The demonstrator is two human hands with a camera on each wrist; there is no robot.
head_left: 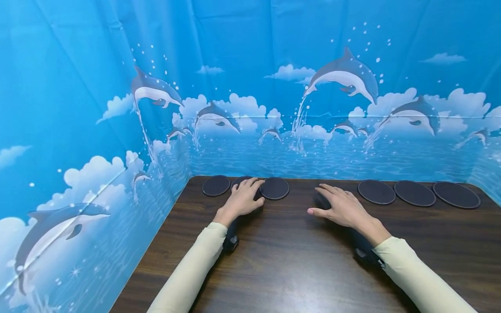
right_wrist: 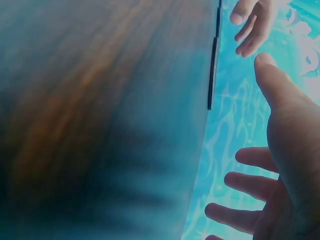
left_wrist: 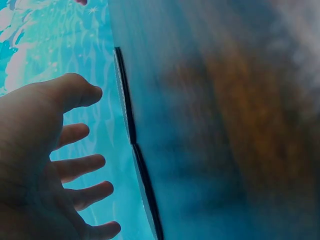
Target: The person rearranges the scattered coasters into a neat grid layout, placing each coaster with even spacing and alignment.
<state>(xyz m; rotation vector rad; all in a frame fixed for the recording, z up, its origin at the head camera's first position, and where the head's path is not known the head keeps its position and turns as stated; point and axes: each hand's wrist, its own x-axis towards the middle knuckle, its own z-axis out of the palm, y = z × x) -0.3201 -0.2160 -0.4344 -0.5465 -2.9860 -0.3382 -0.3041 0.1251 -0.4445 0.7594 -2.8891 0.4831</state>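
My left hand (head_left: 243, 200) hovers over the far left of the table, fingers spread and nothing held. Under its fingertips lie thin dark round discs: the middle disc (head_left: 238, 179) is mostly hidden by the hand, with a left disc (head_left: 216, 185) and a right disc (head_left: 275, 188) on either side. My right hand (head_left: 346, 209) is also held above the tabletop, fingers extended, with no object in it. Nearest to it is a dark round disc (head_left: 376, 192), just beyond its fingers to the right. In the left wrist view, the fingers are apart from the disc edge (left_wrist: 127, 100).
Two more dark discs, one in the middle (head_left: 415, 193) and one at the end (head_left: 456, 194), lie along the far right edge. The dark wooden table (head_left: 289, 261) meets a blue dolphin-print curtain (head_left: 242, 156) at the back and left.
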